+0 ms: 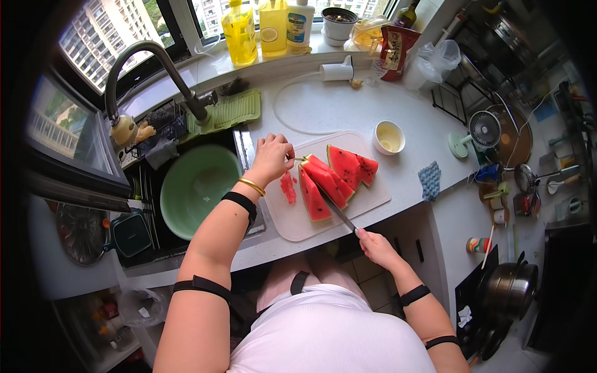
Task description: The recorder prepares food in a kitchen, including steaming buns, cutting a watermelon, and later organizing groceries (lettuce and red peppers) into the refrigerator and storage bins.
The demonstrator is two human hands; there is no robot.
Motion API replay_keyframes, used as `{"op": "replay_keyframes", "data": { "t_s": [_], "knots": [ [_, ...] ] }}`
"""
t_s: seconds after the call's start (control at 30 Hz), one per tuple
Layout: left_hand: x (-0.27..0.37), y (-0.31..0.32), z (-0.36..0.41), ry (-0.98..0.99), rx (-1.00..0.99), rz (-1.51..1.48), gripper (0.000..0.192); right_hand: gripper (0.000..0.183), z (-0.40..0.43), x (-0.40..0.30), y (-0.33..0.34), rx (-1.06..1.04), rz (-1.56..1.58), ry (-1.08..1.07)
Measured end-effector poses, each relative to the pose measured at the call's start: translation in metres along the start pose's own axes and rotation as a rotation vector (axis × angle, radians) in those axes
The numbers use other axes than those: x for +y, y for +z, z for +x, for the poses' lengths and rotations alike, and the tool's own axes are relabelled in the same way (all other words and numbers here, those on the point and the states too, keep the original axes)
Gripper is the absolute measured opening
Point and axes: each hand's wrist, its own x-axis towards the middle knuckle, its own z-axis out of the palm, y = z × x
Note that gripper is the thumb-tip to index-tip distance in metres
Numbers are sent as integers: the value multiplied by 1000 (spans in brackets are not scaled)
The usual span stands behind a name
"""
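My right hand (pixel 377 248) grips the handle of a kitchen knife (pixel 344 217). Its blade reaches in between the nearest watermelon slice (pixel 314 196) and the slices (pixel 329 179) beside it. At the far tip of these slices, the fingertips of my left hand (pixel 272 156) pinch a thin green stem (pixel 299 159). Two more watermelon pieces (pixel 350 167) lie to the right, with dark seeds in the red flesh. Everything rests on a pale cutting board (pixel 294 229). Scraps of red flesh (pixel 288 188) lie at the board's left side.
Left of the board, a large green basin (pixel 200 192) sits in the sink under a curved faucet (pixel 144 44). A white bowl (pixel 389 138) and a blue patterned cloth (pixel 429 181) are on the right. A small fan (pixel 484 130) stands beyond them. Bottles (pixel 273 28) line the windowsill.
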Motion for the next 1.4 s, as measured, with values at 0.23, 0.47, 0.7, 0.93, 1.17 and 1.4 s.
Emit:
{"op": "replay_keyframes", "data": {
  "t_s": [0.23, 0.47, 0.7, 0.93, 1.17, 1.4],
  "knots": [
    [-2, 0, 2, -2, -3, -123, 9, 51, -35, -26, -31, -31, 26, -30],
    [-8, -2, 7, 55, -9, -182, 9, 45, -46, -104, -86, 137, -386, -294],
    [-9, -9, 8, 66, -58, -176, 7, 50, -8, -203, -107, 176, -1089, -470],
    [-12, -8, 0, -21, -162, -228, 10, 50, 14, -227, -113, 121, -1060, -445],
    [-25, -1, 7, -16, -192, -299, 8, 50, -9, -151, -91, -210, -43, -35],
    [-30, -14, 23, 142, -287, -271, 6, 48, -29, -88, -36, -209, 287, 39]
  ]
}}
